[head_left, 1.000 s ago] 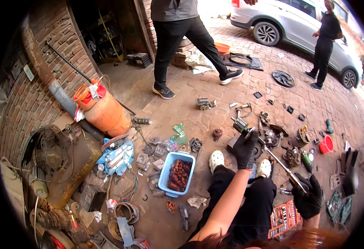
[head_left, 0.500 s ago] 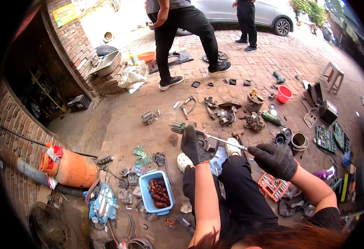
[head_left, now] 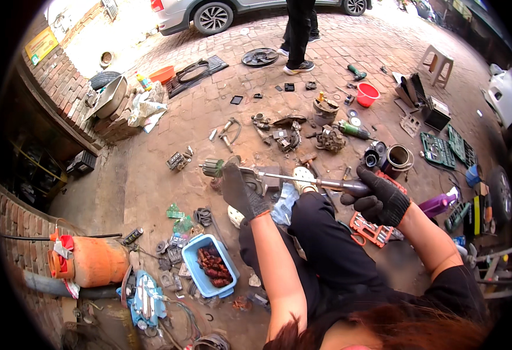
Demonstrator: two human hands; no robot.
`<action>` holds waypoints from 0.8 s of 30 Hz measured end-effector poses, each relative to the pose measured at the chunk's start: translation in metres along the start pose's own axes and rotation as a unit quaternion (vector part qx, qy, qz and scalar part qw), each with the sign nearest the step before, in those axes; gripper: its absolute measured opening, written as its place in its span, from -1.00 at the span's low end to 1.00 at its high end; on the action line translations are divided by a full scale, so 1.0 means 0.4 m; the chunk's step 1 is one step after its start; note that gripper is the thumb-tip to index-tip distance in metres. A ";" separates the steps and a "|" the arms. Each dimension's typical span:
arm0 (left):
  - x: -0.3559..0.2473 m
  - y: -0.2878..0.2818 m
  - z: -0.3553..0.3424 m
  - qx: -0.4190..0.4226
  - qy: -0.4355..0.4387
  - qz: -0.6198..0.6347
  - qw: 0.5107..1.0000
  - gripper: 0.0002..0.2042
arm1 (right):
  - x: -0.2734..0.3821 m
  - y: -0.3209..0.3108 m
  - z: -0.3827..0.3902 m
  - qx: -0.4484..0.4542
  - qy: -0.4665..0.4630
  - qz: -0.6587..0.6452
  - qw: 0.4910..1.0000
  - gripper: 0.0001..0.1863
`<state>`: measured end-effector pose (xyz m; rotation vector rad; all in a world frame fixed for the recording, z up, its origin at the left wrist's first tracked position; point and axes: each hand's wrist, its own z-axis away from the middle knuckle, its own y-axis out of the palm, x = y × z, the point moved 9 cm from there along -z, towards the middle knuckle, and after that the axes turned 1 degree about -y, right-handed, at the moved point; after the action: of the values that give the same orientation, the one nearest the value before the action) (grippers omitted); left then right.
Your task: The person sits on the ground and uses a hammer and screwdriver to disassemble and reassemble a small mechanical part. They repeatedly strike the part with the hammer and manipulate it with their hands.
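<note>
My left hand [head_left: 239, 189], in a dark glove, grips a grimy metal part [head_left: 252, 179] with a greenish cylindrical end [head_left: 211, 167] poking out to the left, above my knees. My right hand [head_left: 378, 198], gloved too, is closed on the dark handle of a long screwdriver [head_left: 291, 178]; its shaft runs left to the part, where my left fingers partly hide the tip. Just below lie a crumpled pale blue bag [head_left: 283, 204] and, to the left, a blue plastic tub [head_left: 231, 271] of rusty brown pieces.
Scattered parts [head_left: 330, 139], open socket cases [head_left: 437, 150], a red bucket [head_left: 368, 94] and a plastic stool [head_left: 432, 61] lie ahead and right. An orange gas cylinder [head_left: 101, 261] is left. A person in dark trousers [head_left: 297, 32] stands ahead near a silver car [head_left: 250, 4].
My view has swung, shifting the scene. My right hand has risen, its grip shifted round the screwdriver's handle. The nearer person has moved right, away from the doorway.
</note>
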<state>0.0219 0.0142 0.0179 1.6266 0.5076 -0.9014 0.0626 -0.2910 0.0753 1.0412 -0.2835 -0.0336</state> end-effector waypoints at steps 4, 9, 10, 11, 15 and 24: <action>0.004 -0.009 -0.003 -0.025 -0.001 -0.065 0.998 -0.62 | 0.093 0.072 0.028 -0.089 -0.183 0.385 0.900 -0.54; 0.008 -0.027 -0.031 -0.040 -0.015 0.015 0.999 -0.61 | 0.037 0.321 0.061 0.105 -0.317 0.844 0.419 -0.82; 0.000 -0.026 -0.022 -0.053 -0.009 0.041 0.998 -0.61 | 0.018 0.320 0.058 0.095 -0.320 0.889 0.313 -0.67; 0.001 -0.019 -0.022 -0.066 -0.018 0.056 0.996 -0.62 | 0.028 0.321 0.066 0.053 -0.344 0.884 0.313 -0.56; -0.044 0.026 0.027 -0.020 -0.039 0.032 0.998 -0.72 | 0.078 0.279 0.076 -0.071 -0.363 0.768 0.522 -0.22; -0.042 0.026 0.024 -0.015 -0.022 0.063 0.998 -0.75 | 0.077 0.289 0.077 -0.093 -0.481 0.860 0.144 -0.61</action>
<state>0.0167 0.0047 0.0368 1.5888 0.3817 -0.8304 0.0722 -0.2631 0.1953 -0.3862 -2.5059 1.4158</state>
